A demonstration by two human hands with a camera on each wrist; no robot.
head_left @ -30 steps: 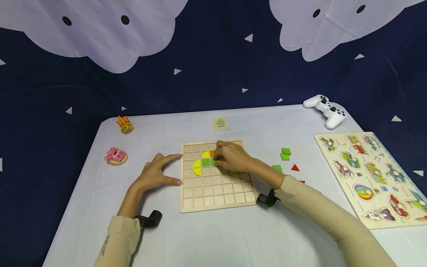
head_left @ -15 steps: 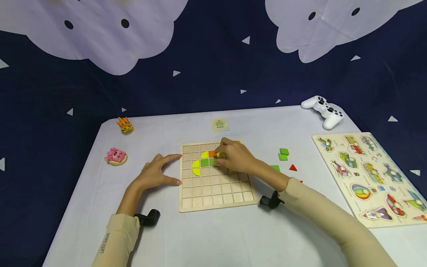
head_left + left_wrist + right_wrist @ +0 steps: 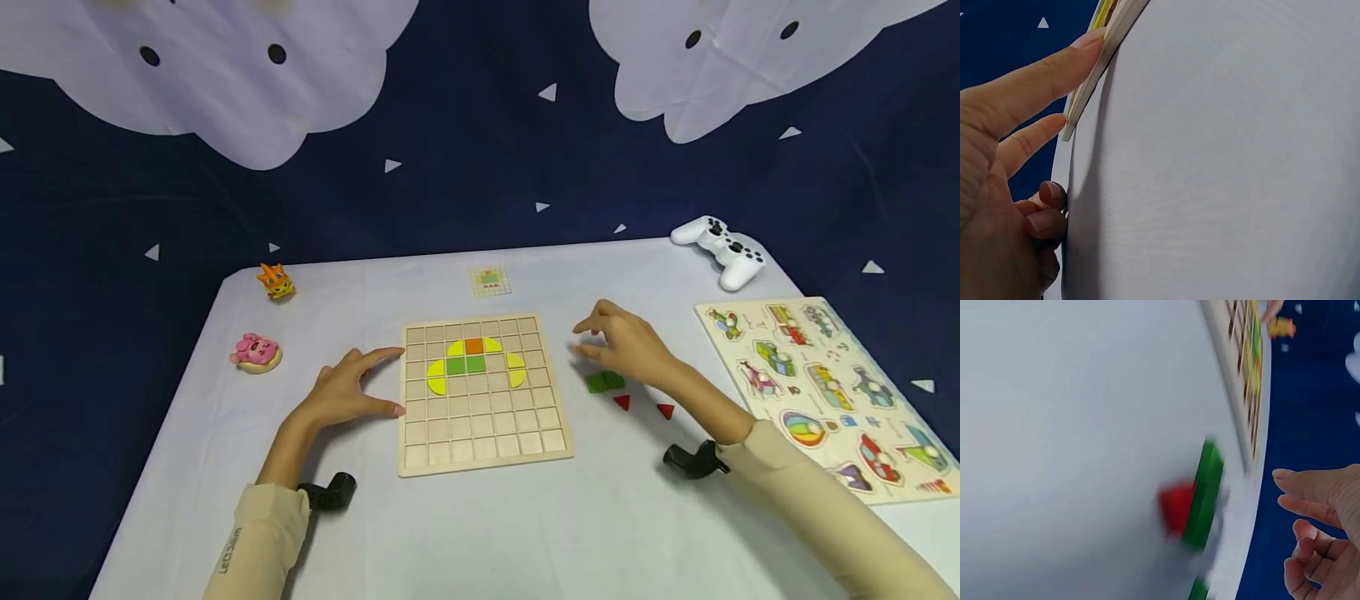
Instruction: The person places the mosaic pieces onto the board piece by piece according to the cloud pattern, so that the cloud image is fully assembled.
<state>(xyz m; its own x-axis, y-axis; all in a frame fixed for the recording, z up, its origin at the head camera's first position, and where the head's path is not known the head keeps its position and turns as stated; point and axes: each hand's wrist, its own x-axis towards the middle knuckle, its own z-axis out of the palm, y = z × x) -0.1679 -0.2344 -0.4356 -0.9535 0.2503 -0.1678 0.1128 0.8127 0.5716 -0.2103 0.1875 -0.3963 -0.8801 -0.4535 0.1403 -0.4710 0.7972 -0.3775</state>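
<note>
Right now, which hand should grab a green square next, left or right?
Right, I'd say. The right hand looks empty and is near the loose green squares. The left hand touches the wooden board at its left edge, farther from them.

Head camera: I can tell it looks from high up, forward and down, over the table (image 3: 480, 533) to the dark cloth (image 3: 480, 200). It is the farthest away.
Left wrist camera (image 3: 332, 492): it sits low, close by the left hand (image 3: 341, 392), and looks along the table, tipped sideways, cloth on the left.
Right wrist camera (image 3: 693, 460): low too, tipped the other way, cloth on the right; the right hand (image 3: 630, 342) and a green block (image 3: 1205, 500) look big and near.
Board (image 3: 461, 429): all three views have it, whole from the head, only partly from each wrist.
Orange toy (image 3: 277, 285): the head and right wrist views share it.
</note>
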